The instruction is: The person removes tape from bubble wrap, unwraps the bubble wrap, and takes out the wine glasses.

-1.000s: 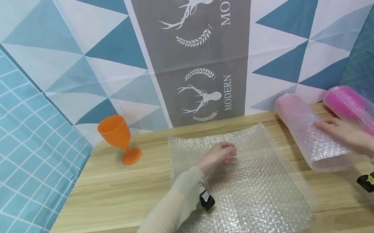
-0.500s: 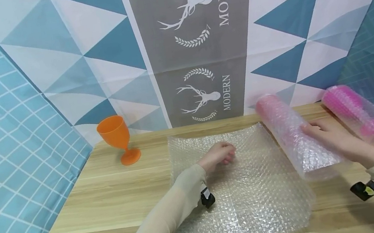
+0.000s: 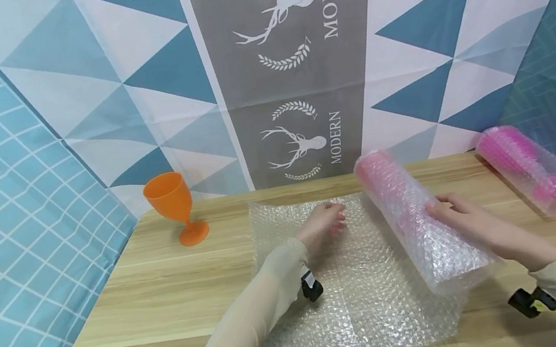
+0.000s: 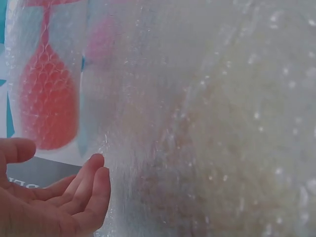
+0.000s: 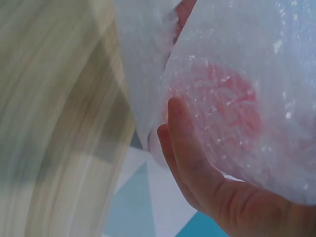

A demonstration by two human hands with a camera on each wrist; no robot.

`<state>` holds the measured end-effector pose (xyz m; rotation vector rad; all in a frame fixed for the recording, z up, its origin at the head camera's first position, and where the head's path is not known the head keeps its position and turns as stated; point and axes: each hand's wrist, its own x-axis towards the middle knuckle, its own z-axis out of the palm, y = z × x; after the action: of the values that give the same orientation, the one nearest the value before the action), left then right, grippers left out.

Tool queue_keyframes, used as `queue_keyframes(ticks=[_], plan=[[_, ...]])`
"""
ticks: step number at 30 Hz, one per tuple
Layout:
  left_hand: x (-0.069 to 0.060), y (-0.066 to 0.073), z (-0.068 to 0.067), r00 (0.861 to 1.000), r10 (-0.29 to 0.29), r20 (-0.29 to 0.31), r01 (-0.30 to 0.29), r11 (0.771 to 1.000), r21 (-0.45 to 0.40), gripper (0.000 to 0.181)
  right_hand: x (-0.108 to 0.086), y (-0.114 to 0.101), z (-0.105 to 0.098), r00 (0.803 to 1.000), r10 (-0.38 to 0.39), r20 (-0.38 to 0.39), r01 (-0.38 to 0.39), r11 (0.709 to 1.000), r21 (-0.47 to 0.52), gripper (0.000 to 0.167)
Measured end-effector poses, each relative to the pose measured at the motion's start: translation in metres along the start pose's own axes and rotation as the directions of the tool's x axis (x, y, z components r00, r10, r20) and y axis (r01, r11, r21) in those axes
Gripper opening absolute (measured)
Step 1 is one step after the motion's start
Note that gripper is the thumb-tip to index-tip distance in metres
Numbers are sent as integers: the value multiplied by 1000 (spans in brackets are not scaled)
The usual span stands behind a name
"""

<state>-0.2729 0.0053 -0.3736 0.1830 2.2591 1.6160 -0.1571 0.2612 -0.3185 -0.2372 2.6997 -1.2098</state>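
A flat sheet of clear bubble wrap [image 3: 332,321] lies on the table. Over its upper part is the left hand [image 3: 322,222], fingers loosely bent and holding nothing; the left wrist view shows that hand [image 4: 59,197] palm up beside the wrap. The right hand [image 3: 475,228] grips a bubble-wrap roll [image 3: 404,208] with a pinkish-red goblet inside, tilted over the sheet's right side. In the right wrist view the right hand's fingers [image 5: 185,143] lie against the wrapped roll [image 5: 232,103], where the red shows through.
An orange goblet [image 3: 171,201] stands upright at the table's back left. A second wrapped roll, with a magenta goblet [image 3: 531,168] in it, lies at the back right edge. A patterned backdrop [image 3: 290,75] rises behind the wooden table [image 3: 169,310].
The right hand has carried the wrapped reddish goblet leftward from beside the magenta one, over the sheet's right side. The left hand has barely moved.
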Motion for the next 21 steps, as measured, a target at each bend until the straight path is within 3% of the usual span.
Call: queue_keyframes(ticks=[7, 13, 21], plan=[[5, 4, 0, 999, 14, -29, -17, 996, -92, 53, -3, -7, 17, 999, -27, 19, 26, 998, 50, 60], [7, 7, 0, 1000, 7, -30, -13, 978, -210, 56, -2, -13, 30, 999, -28, 33, 27, 999, 41, 62], [10, 4, -3, 1000, -3, -31, -5, 972, -233, 62, -1, -17, 43, 998, -57, 40, 56, 998, 33, 60]])
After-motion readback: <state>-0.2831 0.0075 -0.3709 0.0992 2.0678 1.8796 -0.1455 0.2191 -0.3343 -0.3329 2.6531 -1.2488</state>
